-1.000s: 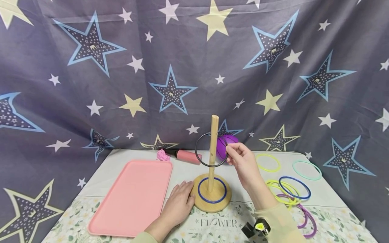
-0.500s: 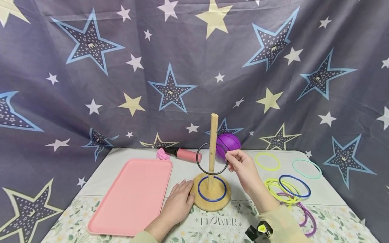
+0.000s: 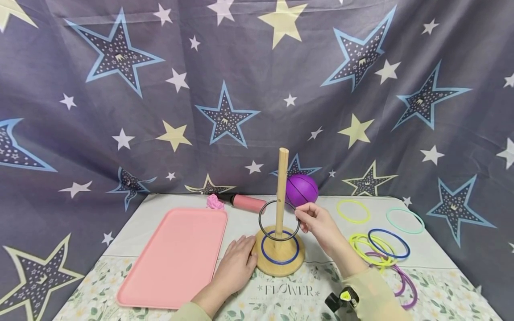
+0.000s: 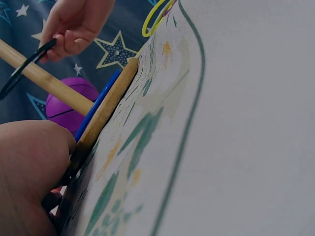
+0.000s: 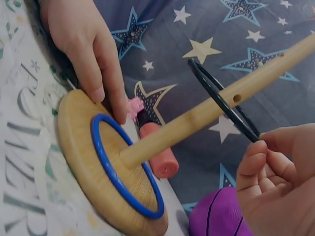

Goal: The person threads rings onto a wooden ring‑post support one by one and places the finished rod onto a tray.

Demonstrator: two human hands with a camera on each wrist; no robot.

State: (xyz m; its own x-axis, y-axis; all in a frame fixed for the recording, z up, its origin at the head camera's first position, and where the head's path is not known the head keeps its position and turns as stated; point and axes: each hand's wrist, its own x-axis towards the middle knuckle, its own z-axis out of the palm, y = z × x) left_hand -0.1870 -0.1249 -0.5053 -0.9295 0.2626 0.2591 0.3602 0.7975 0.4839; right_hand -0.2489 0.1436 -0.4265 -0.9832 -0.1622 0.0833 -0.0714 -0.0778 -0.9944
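Starry cloth (image 3: 257,58) behind the surface (image 3: 245,223); left hand (image 3: 237,263) straight-fingered against the base (image 3: 281,269), holding nothing; black ring (image 5: 221,105) around the post (image 3: 283,178), above the blue ring (image 5: 106,165), pinched at one edge by the right hand (image 3: 319,225); could jam if tilted further, or tip the base if tugged sideways

Wooden post (image 3: 282,187) blocks the black ring (image 5: 221,101) sideways.
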